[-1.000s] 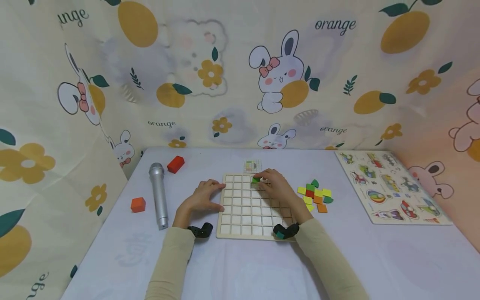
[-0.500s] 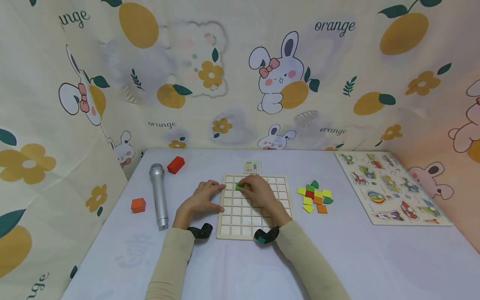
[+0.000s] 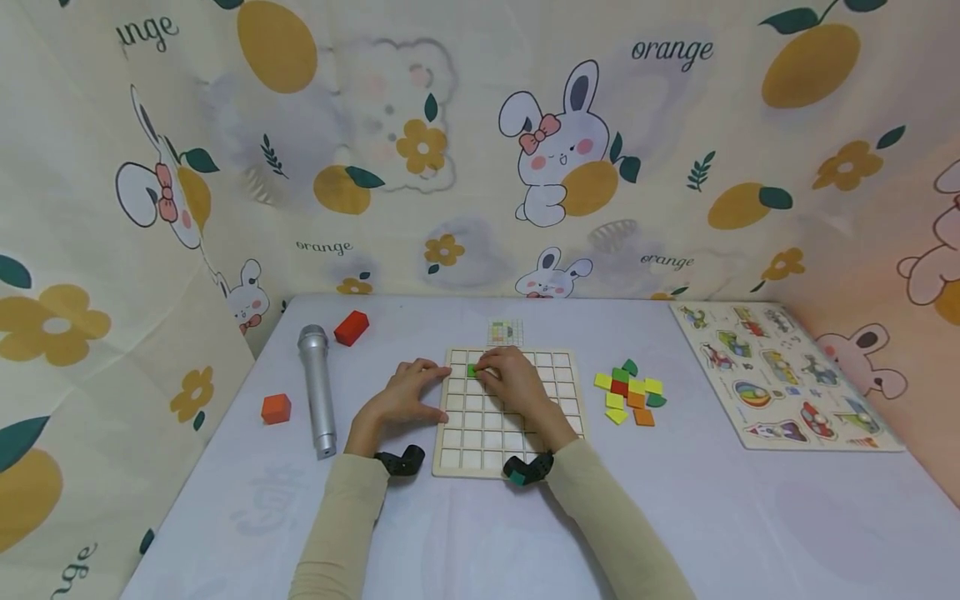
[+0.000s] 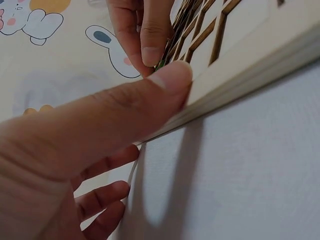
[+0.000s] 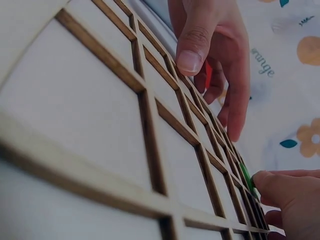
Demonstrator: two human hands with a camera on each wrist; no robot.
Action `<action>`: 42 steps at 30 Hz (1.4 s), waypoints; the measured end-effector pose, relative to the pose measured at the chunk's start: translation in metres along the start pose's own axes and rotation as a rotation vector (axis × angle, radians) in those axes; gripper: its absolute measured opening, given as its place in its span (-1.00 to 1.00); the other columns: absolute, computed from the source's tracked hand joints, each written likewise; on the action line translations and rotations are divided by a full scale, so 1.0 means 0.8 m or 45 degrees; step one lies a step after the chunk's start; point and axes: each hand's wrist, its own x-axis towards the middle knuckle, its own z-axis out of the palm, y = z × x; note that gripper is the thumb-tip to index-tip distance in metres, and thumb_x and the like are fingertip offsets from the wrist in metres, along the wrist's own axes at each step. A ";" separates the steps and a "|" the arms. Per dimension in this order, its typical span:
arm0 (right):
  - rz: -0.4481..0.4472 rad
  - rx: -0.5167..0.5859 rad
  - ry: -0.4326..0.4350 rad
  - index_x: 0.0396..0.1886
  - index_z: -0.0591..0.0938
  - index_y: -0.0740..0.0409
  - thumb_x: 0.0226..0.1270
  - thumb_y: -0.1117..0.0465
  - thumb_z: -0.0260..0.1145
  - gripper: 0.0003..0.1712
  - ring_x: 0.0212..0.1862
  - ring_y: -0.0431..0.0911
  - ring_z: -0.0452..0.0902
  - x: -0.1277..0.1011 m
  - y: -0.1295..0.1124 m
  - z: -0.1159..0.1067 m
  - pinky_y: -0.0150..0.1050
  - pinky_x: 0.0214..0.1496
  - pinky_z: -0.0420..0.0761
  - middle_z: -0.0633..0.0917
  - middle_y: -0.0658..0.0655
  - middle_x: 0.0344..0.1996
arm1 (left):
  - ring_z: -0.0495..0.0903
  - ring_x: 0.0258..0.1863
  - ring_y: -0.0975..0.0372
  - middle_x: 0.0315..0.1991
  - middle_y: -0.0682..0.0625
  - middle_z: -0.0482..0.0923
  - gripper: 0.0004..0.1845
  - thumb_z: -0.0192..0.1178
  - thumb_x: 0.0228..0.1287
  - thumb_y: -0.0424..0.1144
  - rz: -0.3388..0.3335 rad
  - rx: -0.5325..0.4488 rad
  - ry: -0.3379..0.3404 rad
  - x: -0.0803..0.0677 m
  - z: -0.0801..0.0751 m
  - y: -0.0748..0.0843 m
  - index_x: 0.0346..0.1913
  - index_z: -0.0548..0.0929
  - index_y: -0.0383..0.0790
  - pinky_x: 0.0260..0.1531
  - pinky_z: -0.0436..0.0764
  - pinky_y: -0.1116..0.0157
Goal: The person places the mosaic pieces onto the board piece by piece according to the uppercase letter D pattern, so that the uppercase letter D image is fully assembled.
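Observation:
A wooden grid board (image 3: 452, 465) with square cells lies flat in the middle of the table. In one of its upper-left cells is a small green tile (image 3: 472, 371). My right hand (image 3: 516, 385) reaches over the board and pinches this tile at its right side; the right wrist view has the thumb right against the green tile (image 5: 247, 178). Along the board's left edge rests my left hand (image 3: 401, 396), thumb and fingers spread apart. Seen from the left wrist, that thumb (image 4: 167, 82) lies at the board's rim.
Several coloured tiles (image 3: 635, 386) lie in a loose group to the right of the board. Behind it is a small pattern card (image 3: 506, 332). A silver microphone (image 3: 318, 392), a red block (image 3: 351, 328) and an orange block (image 3: 276, 409) are at left, a picture puzzle board (image 3: 783, 375) at right.
My right hand has moved left across the board with the green tile, which now sits in an upper-left cell. The left hand has stayed at the board's edge.

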 end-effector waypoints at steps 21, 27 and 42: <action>0.034 0.179 -0.039 -0.04 0.64 0.19 0.24 0.27 0.29 -0.72 -0.33 -0.14 0.51 -0.043 0.051 -0.091 -0.21 -0.27 0.57 0.63 0.16 -0.17 | 0.12 0.24 0.02 0.27 -0.06 0.24 -0.12 0.47 -0.11 -0.04 -0.017 -0.022 0.003 0.000 0.002 -0.004 0.35 0.33 0.00 0.20 0.25 -0.02; 0.128 0.148 -0.073 -0.09 0.66 0.17 0.23 0.28 0.30 -0.75 -0.31 -0.12 0.49 -0.067 0.076 -0.126 -0.21 -0.26 0.53 0.66 0.15 -0.18 | 0.13 0.23 0.00 0.26 -0.08 0.25 -0.12 0.46 -0.11 -0.03 -0.002 -0.015 0.001 0.000 0.003 -0.003 0.35 0.33 -0.03 0.18 0.26 -0.04; 0.487 0.058 -0.087 -0.04 0.63 0.22 0.20 0.29 0.32 -0.70 -0.26 0.00 0.43 -0.112 0.135 -0.172 -0.19 -0.25 0.48 0.61 0.20 -0.19 | 0.12 0.25 0.00 0.26 -0.07 0.24 -0.12 0.47 -0.12 -0.03 -0.026 -0.031 0.006 0.002 0.003 -0.003 0.35 0.34 0.00 0.19 0.25 -0.05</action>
